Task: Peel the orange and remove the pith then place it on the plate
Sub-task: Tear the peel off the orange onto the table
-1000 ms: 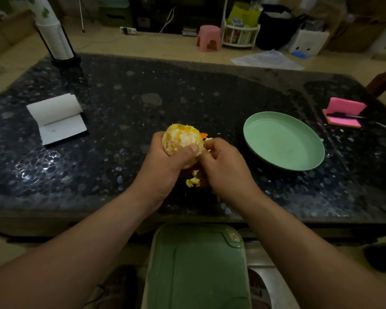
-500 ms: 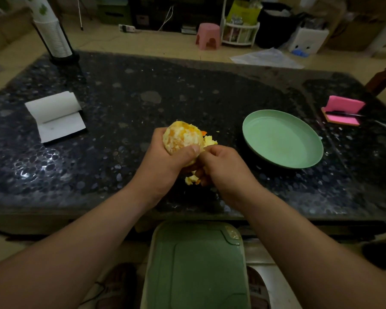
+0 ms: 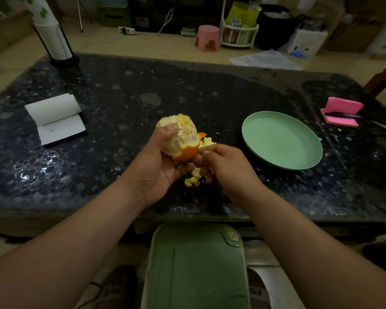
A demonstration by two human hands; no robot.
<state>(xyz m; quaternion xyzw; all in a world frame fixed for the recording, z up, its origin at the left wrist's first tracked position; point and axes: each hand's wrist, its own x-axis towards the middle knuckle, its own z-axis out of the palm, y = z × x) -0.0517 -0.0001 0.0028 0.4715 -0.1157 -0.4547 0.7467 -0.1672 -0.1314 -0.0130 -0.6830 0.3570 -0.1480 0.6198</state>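
Note:
My left hand [image 3: 159, 166] grips a mostly peeled orange [image 3: 181, 136], its thumb on the pale pithy top. A cap of orange peel [image 3: 187, 152] still clings to the fruit's lower right side. My right hand [image 3: 226, 168] pinches the edge of that peel with thumb and forefinger. Torn peel pieces [image 3: 193, 178] lie on the table under and behind my hands. The green plate [image 3: 283, 140] sits bare on the table to the right of my hands.
The dark speckled table [image 3: 120, 103] carries a white notepad [image 3: 55, 118] at the left, a pink notepad with a pen [image 3: 342, 111] at the right and a stack of cups [image 3: 51, 34] at the far left corner. A green bin lid [image 3: 196, 266] sits below the near edge.
My left hand has turned the orange, so the remaining orange peel now faces me. My right hand's fingers have shifted onto that peel's edge.

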